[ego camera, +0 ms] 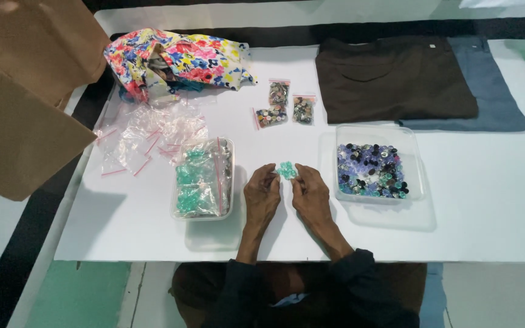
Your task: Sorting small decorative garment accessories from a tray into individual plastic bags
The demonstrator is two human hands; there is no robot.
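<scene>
My left hand point(261, 193) and my right hand point(310, 191) meet over the white table point(475, 218), both pinching a small clear bag of teal buttons point(286, 170) between their fingertips. Left of my hands stands a clear plastic tub point(202, 180) holding several bags of teal buttons. To the right is another clear tub point(377, 164) with loose mixed buttons in black, blue, purple and teal.
Three small filled button bags point(285, 104) lie further back. Empty zip bags point(147, 136) are scattered at the left, beside a floral cloth point(177, 58). Folded brown point(393, 76) and blue point(493, 85) garments lie at the back right. Brown paper bags point(19, 91) stand at the left.
</scene>
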